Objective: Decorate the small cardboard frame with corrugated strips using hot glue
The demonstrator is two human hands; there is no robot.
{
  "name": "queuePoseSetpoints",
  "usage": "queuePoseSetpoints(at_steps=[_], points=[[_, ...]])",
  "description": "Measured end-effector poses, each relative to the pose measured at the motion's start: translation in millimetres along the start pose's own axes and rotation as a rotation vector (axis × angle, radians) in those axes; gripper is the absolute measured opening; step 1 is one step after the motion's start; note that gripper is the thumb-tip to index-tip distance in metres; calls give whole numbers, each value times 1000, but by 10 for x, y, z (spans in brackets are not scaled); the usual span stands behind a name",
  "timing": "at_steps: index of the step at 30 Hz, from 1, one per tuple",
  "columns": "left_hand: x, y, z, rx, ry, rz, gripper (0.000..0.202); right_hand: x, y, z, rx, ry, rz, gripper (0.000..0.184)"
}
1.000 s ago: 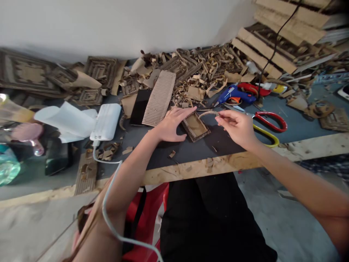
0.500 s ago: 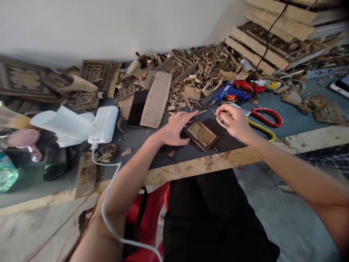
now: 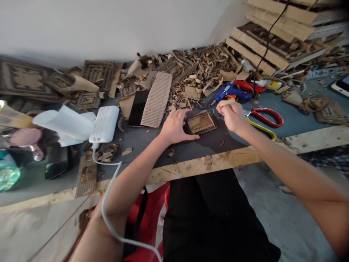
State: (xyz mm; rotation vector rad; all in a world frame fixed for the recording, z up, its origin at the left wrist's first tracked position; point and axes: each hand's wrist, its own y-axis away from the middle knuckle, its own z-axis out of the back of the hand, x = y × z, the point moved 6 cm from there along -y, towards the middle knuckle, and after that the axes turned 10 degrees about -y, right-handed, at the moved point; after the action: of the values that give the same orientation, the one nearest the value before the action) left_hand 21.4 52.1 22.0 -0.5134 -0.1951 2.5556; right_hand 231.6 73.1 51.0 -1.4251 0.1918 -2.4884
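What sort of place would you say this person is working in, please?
Probably a home craft workbench for cardboard work: a heap of curled brown cardboard offcuts, a blue hot-glue gun and red-and-yellow-handled scissors on the wood-edged table.

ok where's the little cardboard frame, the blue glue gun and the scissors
cardboard frame (image 3: 201,123), head view, on its flat inner panel
blue glue gun (image 3: 231,92), head view, on the blue body
scissors (image 3: 265,117), head view, on the red handle loop
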Motion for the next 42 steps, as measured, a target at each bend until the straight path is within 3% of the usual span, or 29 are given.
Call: queuePoseSetpoints(at_steps=[6,9,14,19,27,35,38,42], points=[[10,20,22,-41,-40,-21,117,223,-144,-147,94,509,193,42],[21,17,64,-90,-25,-50,109,249,-191,-269,125,597,223,49],[-9,9,129,-152,14,-118,87,167,-159,-399,178,471,273,43],[-47,3,117,-148,-9,-169,84,111,-110,-386,173,303,377,45],[-30,-11,85,-132,-17,-166,81,78,-135,-375,111,352,383,46],[7,12,192,-205,-75,-145,73,116,-112,-378,86,431,306,47],[33,26,211,-225,-95,-172,83,154,-87,-392,118,406,331,47],[66,32,190,-232,-119,-171,113,141,-83,-403,118,424,304,45]])
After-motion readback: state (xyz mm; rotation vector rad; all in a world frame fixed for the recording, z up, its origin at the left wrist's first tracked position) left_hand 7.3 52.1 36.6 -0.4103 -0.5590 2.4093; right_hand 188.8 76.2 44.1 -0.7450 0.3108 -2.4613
